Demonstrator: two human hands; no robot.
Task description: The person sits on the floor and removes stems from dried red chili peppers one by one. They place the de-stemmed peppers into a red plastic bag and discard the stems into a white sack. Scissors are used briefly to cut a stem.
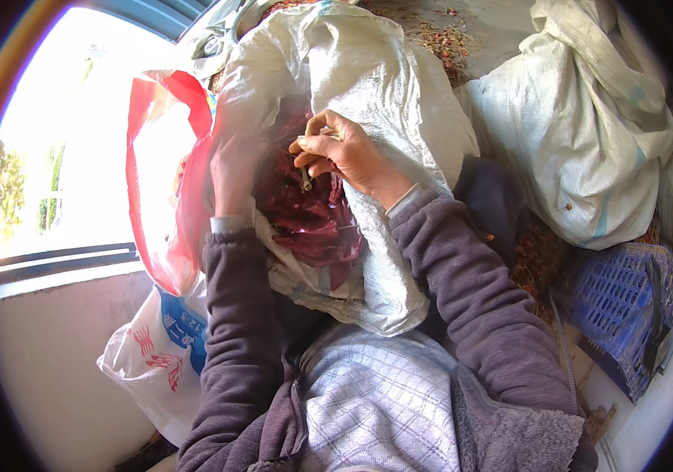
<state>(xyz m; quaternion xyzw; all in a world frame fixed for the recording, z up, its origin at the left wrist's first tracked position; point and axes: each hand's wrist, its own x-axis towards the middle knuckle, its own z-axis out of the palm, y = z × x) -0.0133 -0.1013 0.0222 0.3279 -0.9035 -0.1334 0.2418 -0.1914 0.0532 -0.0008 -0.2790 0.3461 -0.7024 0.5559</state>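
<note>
An open white woven sack (366, 76) stands before me, with large dried red chili peppers (313, 227) heaped in its mouth. Over them is my right hand (336, 147), its fingers pinched around a dried chili pepper whose pale stem (306, 180) points down below the fingertips. My left hand (236, 168) is blurred at the left side of the sack's mouth, beside a plastic bag with a red border (198, 115). Whether its fingers grip anything cannot be made out.
Another full white woven sack (572, 135) stands at the right, above a blue plastic crate (614, 307). Stem and chili scraps (446, 47) litter the floor. On the left, a printed white plastic bag (147, 360) hangs by a low wall (53, 330) under a bright opening.
</note>
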